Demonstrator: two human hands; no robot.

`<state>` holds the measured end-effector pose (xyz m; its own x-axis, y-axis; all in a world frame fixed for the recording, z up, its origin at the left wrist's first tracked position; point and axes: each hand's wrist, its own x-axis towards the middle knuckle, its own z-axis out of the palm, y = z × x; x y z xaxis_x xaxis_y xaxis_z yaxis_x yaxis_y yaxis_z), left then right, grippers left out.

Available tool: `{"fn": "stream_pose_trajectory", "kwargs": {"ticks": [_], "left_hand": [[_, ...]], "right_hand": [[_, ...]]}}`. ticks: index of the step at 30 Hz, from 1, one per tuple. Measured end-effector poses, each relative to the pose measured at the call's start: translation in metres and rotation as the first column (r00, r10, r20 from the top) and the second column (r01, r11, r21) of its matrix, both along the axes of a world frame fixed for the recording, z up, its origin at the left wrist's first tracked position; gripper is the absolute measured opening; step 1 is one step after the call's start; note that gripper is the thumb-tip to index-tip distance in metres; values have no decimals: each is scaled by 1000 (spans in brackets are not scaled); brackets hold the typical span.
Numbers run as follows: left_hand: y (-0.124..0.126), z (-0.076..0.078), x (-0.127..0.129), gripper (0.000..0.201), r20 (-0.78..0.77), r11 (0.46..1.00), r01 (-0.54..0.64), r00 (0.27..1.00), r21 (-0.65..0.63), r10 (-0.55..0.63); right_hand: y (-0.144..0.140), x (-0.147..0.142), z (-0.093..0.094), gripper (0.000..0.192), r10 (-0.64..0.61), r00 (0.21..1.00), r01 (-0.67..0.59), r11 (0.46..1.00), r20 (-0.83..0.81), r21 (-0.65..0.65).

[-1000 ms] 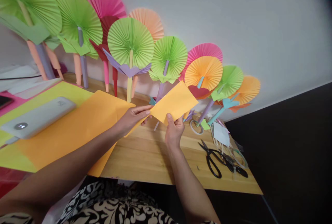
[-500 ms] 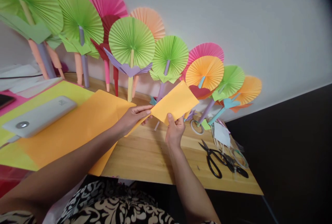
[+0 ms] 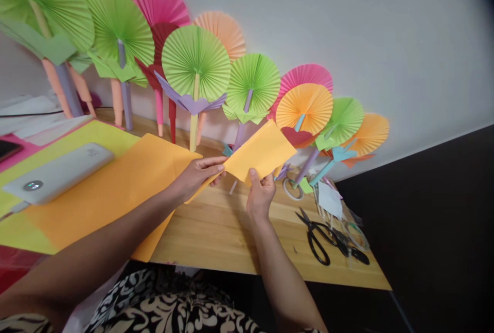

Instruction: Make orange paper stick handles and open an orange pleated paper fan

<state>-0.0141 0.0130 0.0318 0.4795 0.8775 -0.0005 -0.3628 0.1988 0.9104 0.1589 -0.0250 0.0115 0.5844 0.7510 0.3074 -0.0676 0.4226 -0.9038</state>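
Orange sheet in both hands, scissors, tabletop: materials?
Orange sheet: thin matte paper, stays flat, crisp edges. Scissors: black handles, probably plastic or coated metal; blades too dark to tell. Tabletop: wood, visible grain, light satin finish.

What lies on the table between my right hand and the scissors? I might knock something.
Head view: only bare wooden table between right hand and scissors.

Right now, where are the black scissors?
The scissors lie on the wooden table to the right of the right hand, near a tape ring.
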Motion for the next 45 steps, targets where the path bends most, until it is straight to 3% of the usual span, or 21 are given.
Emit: {"fn": "stream_pose_trajectory", "kwargs": {"ticks": [17, 20, 23, 25, 28, 30, 33, 36, 39, 42, 45], "left_hand": [[2, -1, -2, 39, 19, 998, 55, 998, -35, -54], [3, -1, -3, 39, 42, 998, 49, 998, -27, -48], [3, 0, -4, 40, 54, 999, 44, 998, -30, -42], [4, 0, -3, 40, 56, 999, 40, 998, -27, -39], [4, -1, -2, 40, 49, 999, 30, 998, -21, -29], [4, -1, -2, 39, 43, 999, 25, 999, -20, -24], [4, -3, -2, 38, 47, 999, 27, 999, -16, -26], [4, -3, -3, 38, 55, 999, 26, 998, -23, -25], [4, -3, -2, 38, 54, 999, 24, 998, -26, -23], [4, -3, -1, 38, 51, 999, 17, 999, -28, -15], [5, -4, 0, 38, 48, 999, 12, 999, -30, -11]], "right_hand": [[4, 10, 9, 37, 22, 1000, -22, 1000, -20, 5], [6, 28, 22, 50, -35, 999, 35, 998, 6, 48], [0, 49, 48, 56, -199, 958, 163, 970, 205, 180], [-7, 59, 70, 54, -332, 828, 213, 932, 453, 293], [-11, 63, 104, 54, -437, 444, 176, 899, 783, 402], [-7, 60, 123, 56, -393, 244, 145, 919, 886, 368], [6, 54, 141, 57, -263, 139, 122, 961, 955, 247], [17, 53, 147, 56, -159, 184, 109, 984, 970, 140], [23, 54, 146, 55, -105, 295, 104, 992, 950, 78], [23, 51, 146, 52, -96, 376, 85, 994, 922, 69], [22, 48, 148, 50, -122, 397, 61, 992, 910, 106]]}}
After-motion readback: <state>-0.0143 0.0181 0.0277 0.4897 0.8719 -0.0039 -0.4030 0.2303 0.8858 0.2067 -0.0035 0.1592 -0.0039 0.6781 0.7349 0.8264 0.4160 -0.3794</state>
